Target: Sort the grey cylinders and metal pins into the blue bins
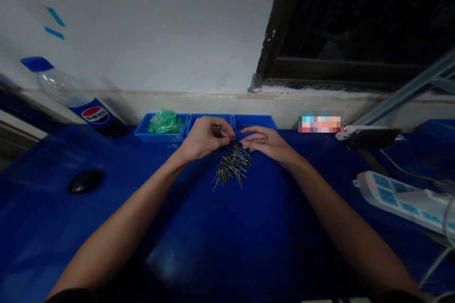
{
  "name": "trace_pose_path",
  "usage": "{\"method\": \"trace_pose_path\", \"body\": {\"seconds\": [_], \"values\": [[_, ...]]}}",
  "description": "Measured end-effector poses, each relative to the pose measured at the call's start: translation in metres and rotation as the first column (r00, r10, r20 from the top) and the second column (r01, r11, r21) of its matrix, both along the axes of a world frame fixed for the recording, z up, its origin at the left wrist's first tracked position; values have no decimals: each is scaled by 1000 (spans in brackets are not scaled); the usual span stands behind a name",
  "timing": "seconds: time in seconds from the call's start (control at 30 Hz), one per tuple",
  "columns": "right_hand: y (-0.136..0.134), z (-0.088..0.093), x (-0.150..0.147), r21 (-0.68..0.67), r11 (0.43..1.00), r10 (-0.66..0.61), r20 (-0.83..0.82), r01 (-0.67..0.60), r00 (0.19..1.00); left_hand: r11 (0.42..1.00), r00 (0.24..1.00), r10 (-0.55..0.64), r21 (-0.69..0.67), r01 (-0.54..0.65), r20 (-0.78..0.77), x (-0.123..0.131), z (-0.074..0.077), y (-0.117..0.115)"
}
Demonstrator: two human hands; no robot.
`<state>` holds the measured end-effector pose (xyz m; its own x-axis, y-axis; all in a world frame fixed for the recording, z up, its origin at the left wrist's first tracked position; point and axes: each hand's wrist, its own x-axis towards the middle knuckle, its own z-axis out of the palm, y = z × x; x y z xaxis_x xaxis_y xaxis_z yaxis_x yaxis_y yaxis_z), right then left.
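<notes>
A loose pile of thin metal rods (232, 166), dark and brassy like small drill bits, lies on the blue table. At the pile's far edge, my left hand (209, 138) is closed, thumb and forefinger pinched around something tiny that I cannot make out. Facing it from the right, my right hand (267, 144) has its fingers stretched out and slightly apart, the tips just over the rods. Behind my hands, a blue bin (256, 120) on the right has a few thin dark pieces in it. My left hand partly covers the middle blue bin (194, 118).
The left blue bin (142, 131) holds green plastic packets (165, 121). A cola bottle (76, 99) and a black mouse (85, 181) are at left. At right are a propped phone (373, 138), a white power strip (401, 201) and cables. A wall stands behind.
</notes>
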<state>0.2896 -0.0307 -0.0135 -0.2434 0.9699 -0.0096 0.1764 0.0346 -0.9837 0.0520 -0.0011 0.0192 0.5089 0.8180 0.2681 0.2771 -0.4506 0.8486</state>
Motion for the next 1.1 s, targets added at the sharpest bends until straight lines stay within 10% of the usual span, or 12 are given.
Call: {"method": "trace_pose_path", "body": {"seconds": [0.53, 0.87, 1.1], "values": [[-3, 0, -7, -116, 989, -114, -179, 94, 977, 988, 995, -92, -122, 96, 35, 5, -10, 1], [9, -2, 9, 169, 920, -350, -50, 353, 935, 973, 891, -33, 190, 132, -453, 0, -27, 10], [7, -2, 8, 128, 937, -329, 5, 326, 944, 959, 821, -33, 214, 187, -570, 0, -38, 5]]}}
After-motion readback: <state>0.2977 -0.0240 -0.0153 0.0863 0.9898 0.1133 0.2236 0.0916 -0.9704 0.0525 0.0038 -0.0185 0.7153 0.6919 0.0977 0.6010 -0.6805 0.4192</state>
